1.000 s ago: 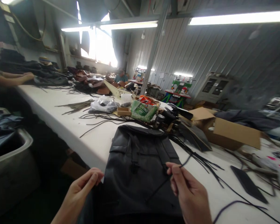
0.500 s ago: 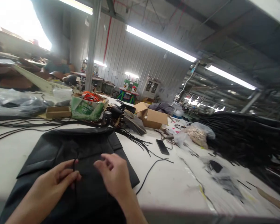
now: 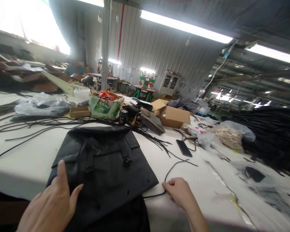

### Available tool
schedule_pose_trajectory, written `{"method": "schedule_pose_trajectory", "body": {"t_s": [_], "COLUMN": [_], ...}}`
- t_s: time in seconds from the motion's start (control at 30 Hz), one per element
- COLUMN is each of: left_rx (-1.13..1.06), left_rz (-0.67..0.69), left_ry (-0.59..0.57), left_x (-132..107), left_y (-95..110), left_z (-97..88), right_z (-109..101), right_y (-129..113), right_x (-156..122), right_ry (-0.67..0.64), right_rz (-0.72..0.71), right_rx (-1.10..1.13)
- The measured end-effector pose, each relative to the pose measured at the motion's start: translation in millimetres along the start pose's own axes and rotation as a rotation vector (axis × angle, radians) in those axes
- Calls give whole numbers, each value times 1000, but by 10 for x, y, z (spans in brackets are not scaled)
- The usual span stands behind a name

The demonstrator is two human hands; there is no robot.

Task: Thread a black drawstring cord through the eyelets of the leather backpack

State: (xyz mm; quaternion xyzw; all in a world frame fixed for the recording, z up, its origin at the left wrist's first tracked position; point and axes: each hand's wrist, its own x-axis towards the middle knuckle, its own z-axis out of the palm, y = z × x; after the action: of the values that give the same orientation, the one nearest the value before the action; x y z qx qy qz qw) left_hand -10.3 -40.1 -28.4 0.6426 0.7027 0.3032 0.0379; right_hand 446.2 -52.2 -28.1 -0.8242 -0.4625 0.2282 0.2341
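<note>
A black bag with straps and a buckle lies on the white table at its front edge, part of it hanging over. Small holes show near its right-hand edge. My left hand is at the bag's left side, thumb and forefinger spread apart, with nothing visible in it. To the right of the bag, my right hand pinches a thin black cord. One end of this cord runs back across the table and the other passes toward the bag's edge.
Behind the bag lie long black cords and a green carton with orange contents. An open cardboard box stands farther right, and a black phone lies in front of it. A black heap fills the right side.
My right hand has moved right, off the bag, and now pinches the cord on the table. My left hand has let go of a thin black cord and opened. The view has shifted left.
</note>
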Motion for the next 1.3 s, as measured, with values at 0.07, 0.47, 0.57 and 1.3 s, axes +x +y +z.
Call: {"method": "schedule_pose_trajectory", "body": {"t_s": [0.07,0.47,0.57,1.3], "left_rx": [243,157,72,292], "left_rz": [166,897,980,330], "left_ry": [122,-52,-316,-541], "left_x": [-27,-572,-440,-426], "left_y": [138,1081,1053,2081], "left_z": [-107,556,530,276], "right_z": [9,-55,-121,182], "right_y": [-22,-388,-409,-559], "right_x": [-17,-370,-421,-491], "right_ry": [29,59,-4,43], "right_rz": [-7,-148,-218,-480], "right_rx": [111,1106,1162,862]}}
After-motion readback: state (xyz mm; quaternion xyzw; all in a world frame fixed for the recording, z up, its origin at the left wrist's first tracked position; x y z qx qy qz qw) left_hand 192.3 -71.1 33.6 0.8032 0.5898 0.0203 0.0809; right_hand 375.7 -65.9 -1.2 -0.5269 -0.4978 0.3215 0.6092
